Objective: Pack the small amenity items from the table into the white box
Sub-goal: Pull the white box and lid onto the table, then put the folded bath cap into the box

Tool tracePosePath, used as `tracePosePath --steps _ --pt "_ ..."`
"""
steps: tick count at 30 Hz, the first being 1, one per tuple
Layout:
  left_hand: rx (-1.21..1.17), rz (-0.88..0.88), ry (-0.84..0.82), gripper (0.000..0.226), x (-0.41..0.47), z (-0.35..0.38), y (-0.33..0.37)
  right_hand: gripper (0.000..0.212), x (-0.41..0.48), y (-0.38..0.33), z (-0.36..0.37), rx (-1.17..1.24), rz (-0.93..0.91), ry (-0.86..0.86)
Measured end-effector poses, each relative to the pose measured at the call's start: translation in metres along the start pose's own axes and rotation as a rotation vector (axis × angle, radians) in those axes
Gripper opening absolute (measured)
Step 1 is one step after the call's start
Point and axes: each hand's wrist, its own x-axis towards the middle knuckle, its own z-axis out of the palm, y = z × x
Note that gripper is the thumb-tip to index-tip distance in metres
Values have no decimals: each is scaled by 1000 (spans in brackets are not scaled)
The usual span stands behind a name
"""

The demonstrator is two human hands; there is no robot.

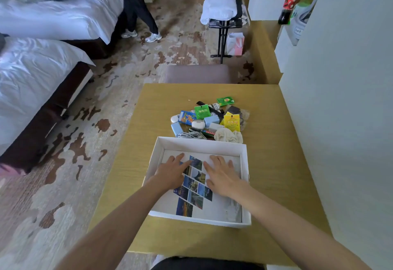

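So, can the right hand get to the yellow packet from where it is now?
Probably yes. The right hand lies flat and empty inside the white box; the yellow packet sits on top of the pile just beyond the box's far wall, with nothing covering it.

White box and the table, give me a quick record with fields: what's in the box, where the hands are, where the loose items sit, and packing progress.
box: white box, open, on the wooden table
box contents: only a printed sheet with photo tiles lying flat on the bottom
left hand: open, palm down on the sheet
right hand: open, palm down on the sheet
loose items: pile of amenity items on the table just beyond the box's far wall
packing progress: no small item in the box yet
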Motion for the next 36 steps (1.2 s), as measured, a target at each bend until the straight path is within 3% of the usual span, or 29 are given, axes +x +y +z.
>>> tracePosePath --steps 5,8,10,13,16,19,23,29,33,36 --pt "-75 -54 -95 60 3 -8 4 58 9 13 -14 16 -86 -139" --pt "-250 -43 -109 43 5 -22 3 39 7 23 -36 268 -144 -86" --pt "-453 -62 -15 35 0 -29 -4 32 3 29 -52 397 -189 82" --pt "-638 -84 263 25 -11 -41 -22 27 -1 37 -77 587 -210 257" --pt "-691 -80 513 22 -6 -59 -47 25 12 46 -99 685 -183 347" --pt "-808 -113 639 22 15 -72 -76 25 39 51 -111 734 -87 362" --pt "-1100 -225 423 25 60 -78 -103 21 83 59 -110 792 99 331" --pt "-942 -33 116 19 128 -79 -89 39 118 107 -84 462 434 50" --pt "-873 133 -83 24 160 -80 -59 53 121 113 -64 303 421 -156" --pt "-801 194 -99 26 175 -80 -43 41 128 115 -61 287 385 -146"
